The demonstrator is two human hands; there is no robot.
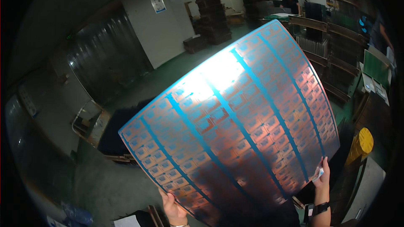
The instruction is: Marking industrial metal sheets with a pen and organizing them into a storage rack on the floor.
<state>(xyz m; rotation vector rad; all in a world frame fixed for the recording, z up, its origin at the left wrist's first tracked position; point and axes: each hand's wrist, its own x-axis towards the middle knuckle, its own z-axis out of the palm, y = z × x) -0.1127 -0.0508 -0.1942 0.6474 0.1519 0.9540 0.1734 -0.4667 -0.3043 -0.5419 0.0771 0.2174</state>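
A large copper-coloured circuit board panel (pixel 248 113) with blue strips and rows of small printed patterns is held up tilted before me. Bright light reflects off its upper part. My left hand (pixel 173 208) is closed on its lower left edge, with the fingers partly hidden behind it. On the lower right edge, my right hand (pixel 322 175) grips the panel. Something small and white shows at the right fingers; I cannot tell what it is. A dark band with a boxy device (pixel 316 210) is on my right wrist.
Racks of stacked panels (pixel 326 38) stand at the right, near a yellow roll (pixel 362 143). A dark stack (pixel 120 136) lies at the left beside a metal-framed cart (pixel 90 120). A plastic strip curtain (pixel 109 54) hangs behind. A person (pixel 290 3) works at the back.
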